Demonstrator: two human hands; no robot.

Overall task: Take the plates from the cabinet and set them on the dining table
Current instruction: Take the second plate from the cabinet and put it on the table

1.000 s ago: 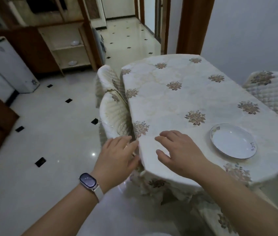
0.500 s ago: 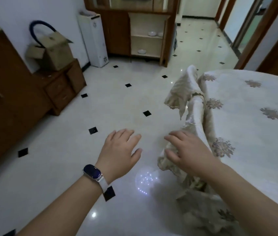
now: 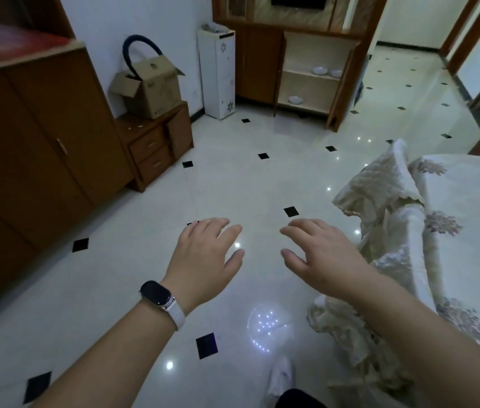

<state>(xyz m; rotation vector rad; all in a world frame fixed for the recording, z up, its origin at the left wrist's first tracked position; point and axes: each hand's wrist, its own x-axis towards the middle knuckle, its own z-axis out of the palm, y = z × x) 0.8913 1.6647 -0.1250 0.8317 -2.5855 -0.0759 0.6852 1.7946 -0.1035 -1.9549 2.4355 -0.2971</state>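
Across the room stands the open wooden cabinet [image 3: 309,83]. Two white plates [image 3: 320,70] rest on its upper shelf and one more plate [image 3: 295,99] lies on the lower shelf. My left hand [image 3: 207,254], with a dark watch on the wrist, and my right hand [image 3: 318,250] hover over the floor, both empty with fingers spread. The dining table [image 3: 474,219], under a cream flowered cloth, fills the right edge. The plate set on the table is out of view.
A cloth-covered chair [image 3: 385,195] stands against the table's left side. A tall wooden wardrobe [image 3: 26,148], a low drawer unit [image 3: 156,145] bearing a cardboard box [image 3: 150,86], and a white appliance [image 3: 216,73] line the left wall. Glossy tiled floor stretches toward the cabinet.
My view has swung left, away from the table and its plate, toward the cabinet. Both hands left the table edge and now hang over the floor.
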